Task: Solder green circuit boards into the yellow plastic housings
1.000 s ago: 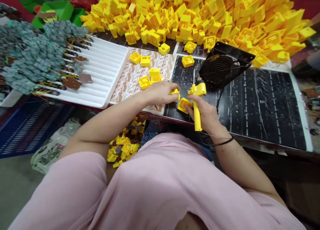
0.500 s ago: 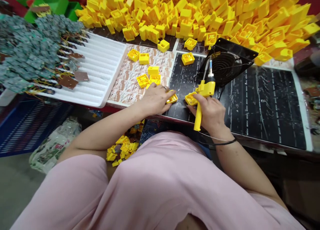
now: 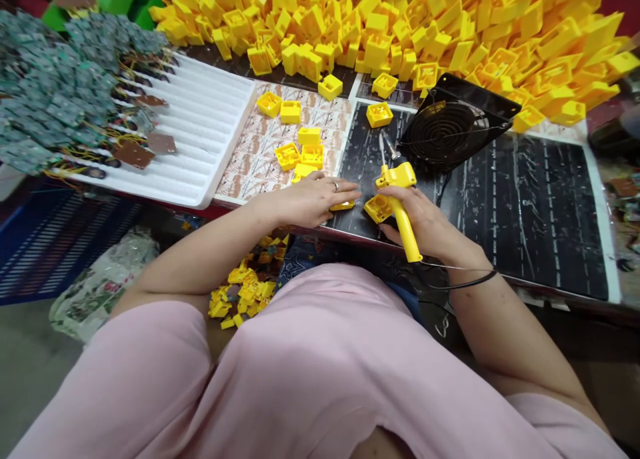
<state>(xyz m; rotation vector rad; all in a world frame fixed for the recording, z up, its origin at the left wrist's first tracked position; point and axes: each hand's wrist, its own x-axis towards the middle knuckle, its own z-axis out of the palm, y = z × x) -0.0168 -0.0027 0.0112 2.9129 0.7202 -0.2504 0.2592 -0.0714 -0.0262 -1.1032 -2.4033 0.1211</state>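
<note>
My right hand [image 3: 425,222] grips a yellow trigger-style soldering gun [image 3: 406,229], its metal tip and thin feed tube pointing away from me over the black mat. A thin wire runs from the back end of its handle past my wrist. Just left of that grip an open yellow plastic case [image 3: 378,208] lies tilted by my fingertips; whether they touch it I cannot tell. My left hand [image 3: 315,199], a ring on one finger, is closed over another yellow plastic case [image 3: 343,206] at the mat's near edge, with its fingers covering most of it.
Several loose yellow cases [image 3: 312,155] sit beyond my left hand. A black fan [image 3: 450,122] leans at the mat's back. Behind it rises a big heap of yellow cases [image 3: 375,22]. At left, a white ridged tray [image 3: 215,112] bears wired grey parts [image 3: 65,86]; a blue crate [image 3: 65,246] stands below.
The soldering gun has swung so its tip points left and lower, away from the fan. My left fingers have spread further over their case. The case by my right hand has tilted and shifted slightly nearer.
</note>
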